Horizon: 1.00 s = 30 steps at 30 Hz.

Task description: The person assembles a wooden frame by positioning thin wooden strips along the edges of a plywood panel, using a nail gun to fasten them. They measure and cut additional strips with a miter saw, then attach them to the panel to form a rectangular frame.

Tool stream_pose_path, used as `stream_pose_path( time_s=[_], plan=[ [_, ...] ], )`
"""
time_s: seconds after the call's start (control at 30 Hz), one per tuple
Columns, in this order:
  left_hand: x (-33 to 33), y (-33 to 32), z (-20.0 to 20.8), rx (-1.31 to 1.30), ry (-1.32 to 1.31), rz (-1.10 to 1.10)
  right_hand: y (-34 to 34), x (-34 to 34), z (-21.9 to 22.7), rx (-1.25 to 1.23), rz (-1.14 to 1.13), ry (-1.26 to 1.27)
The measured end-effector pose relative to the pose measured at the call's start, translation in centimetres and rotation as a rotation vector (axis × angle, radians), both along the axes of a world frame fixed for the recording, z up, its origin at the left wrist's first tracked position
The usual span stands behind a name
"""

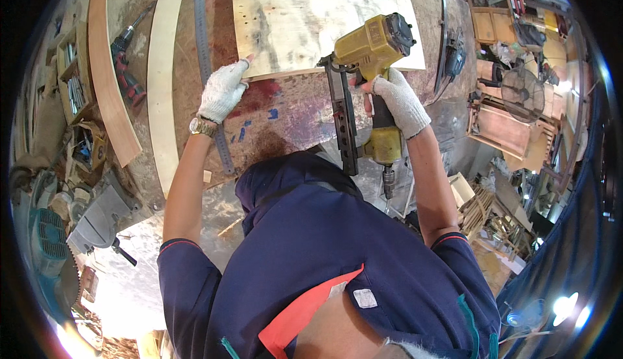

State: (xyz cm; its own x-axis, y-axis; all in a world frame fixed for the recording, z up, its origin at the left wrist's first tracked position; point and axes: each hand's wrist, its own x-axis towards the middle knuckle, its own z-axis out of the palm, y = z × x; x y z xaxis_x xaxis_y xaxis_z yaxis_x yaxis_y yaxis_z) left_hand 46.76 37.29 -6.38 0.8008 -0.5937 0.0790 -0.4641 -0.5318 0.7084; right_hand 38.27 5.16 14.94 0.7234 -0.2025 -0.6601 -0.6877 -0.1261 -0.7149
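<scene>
A pale plywood board (292, 21) with dark stains lies on the worn workbench at the far side. My left hand (224, 91), in a white knitted glove with bare fingertips and a wristwatch below it, grips the board's near left corner. One fingertip rests on top and another is by the near edge. My right hand (399, 102), gloved the same way, is wrapped around the handle of a yellow and black pneumatic nail gun (370, 47). Its nose sits at the board's near edge, and its long black magazine points back toward me. Whether the nose touches the wood, I cannot tell.
Left of the board lie a metal ruler (202, 41), a pale wood strip (162, 73), a brown strip (107, 67) and a red-black drill (124, 67). A circular-bladed saw (52, 242) stands lower left. At right are a blue power tool (454, 60) and a fan (523, 93).
</scene>
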Motion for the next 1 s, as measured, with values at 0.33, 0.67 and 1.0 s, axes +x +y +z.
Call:
stream_pose_path(
  time_s=[0.33,0.67,1.0],
  plan=[
    [0.2,0.1,-0.9,0.001,-0.007,-0.019,1.8,0.6,-0.2,-0.069,0.013,0.034],
    [-0.3,0.3,-1.2,0.017,-0.112,-0.052,4.4,0.7,-0.2,0.045,0.022,-0.019],
    [-1.3,0.1,-3.0,-0.045,-0.188,0.044,4.5,1.1,-0.3,0.079,0.032,0.002]
  ],
)
